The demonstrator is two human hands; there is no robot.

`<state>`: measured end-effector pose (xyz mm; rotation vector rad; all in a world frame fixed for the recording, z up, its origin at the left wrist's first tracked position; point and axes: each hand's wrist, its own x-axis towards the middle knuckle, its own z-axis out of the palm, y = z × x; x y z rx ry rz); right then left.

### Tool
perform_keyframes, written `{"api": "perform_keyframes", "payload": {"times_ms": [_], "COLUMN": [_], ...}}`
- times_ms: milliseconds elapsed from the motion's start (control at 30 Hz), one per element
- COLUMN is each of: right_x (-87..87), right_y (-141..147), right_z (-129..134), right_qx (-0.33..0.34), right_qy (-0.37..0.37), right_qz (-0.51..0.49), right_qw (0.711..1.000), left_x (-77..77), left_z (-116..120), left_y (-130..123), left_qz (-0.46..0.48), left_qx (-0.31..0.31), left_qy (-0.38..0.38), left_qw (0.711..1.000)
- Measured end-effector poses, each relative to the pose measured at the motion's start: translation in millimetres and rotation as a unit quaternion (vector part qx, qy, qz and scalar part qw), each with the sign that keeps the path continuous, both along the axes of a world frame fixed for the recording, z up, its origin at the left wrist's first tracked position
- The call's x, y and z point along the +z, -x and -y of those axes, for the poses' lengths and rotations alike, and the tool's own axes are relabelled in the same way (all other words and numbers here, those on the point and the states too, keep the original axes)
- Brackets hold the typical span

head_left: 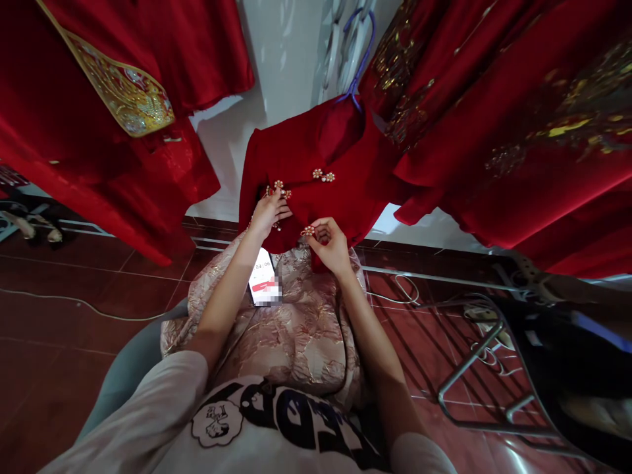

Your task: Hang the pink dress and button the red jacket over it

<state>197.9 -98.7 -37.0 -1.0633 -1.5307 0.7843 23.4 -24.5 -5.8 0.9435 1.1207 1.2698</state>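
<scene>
On a purple hanger (354, 89), one red garment (291, 151), likely soft and light, pinched by the right hand (332, 243) at a beaded ornament (309, 231) near its lower edge, touched by the left hand (268, 212), with unclear grip, at a bead cluster (278, 185), best held beside the probably fragile beads.

a plain deep-red jacket (360, 197) hangs tilted, its neck open in a v. one pair of flower clasps (323, 176), gold with pale beads, sits side by side below the neck; a single beaded flower (309, 231) is lower, near the hem, and a beaded cluster (278, 185) sits at picture left.
</scene>
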Motion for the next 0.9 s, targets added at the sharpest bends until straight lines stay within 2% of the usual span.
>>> {"api": "perform_keyframes", "payload": {"times_ms": [100,233,367,433,500,567,633,733,833,900], "right_x": [0.2,0.7,2.9,4.3,6.1,8.4,11.2,16.3,20.8,22.6], "right_y": [1.0,3.0,4.2,3.7,1.9,-1.1,-4.8,-9.4,-11.7,-11.9], "right_z": [0.1,0.7,2.3,3.0,3.2,2.9,2.7,3.7,6.3,8.0], "right_qx": [0.011,0.023,0.025,0.02,0.003,-0.023,-0.04,-0.032,0.001,0.019], "right_qy": [0.001,0.008,0.009,0.005,-0.002,-0.005,-0.001,0.005,0.01,0.021], "right_qz": [-0.008,-0.005,0.004,0.003,-0.001,-0.002,0.012,0.058,0.096,0.111], "right_qw": [1.0,1.0,1.0,1.0,1.0,1.0,0.999,0.998,0.995,0.993], "left_x": [4.6,5.5,4.4,5.4,8.1,13.0,20.4,34.8,47.9,53.8], "left_z": [-7.4,-13.7,-14.6,-12.4,-11.1,-13.4,-20.1,-34.1,-46.9,-54.3], "left_y": [0.2,-2.4,-7.4,-11.2,-16.3,-22.5,-28.6,-35.5,-39.4,-41.4], "left_qz": [0.018,-0.048,-0.085,-0.076,-0.096,-0.164,-0.252,-0.385,-0.492,-0.522], "left_qx": [0.018,0.034,0.086,0.07,0.027,0.007,0.013,-0.011,-0.057,-0.075], "left_qy": [-0.005,-0.019,-0.012,-0.003,-0.013,-0.075,-0.182,-0.324,-0.385,-0.404], "left_qw": [1.0,0.998,0.993,0.995,0.995,0.984,0.95,0.864,0.779,0.748]}}
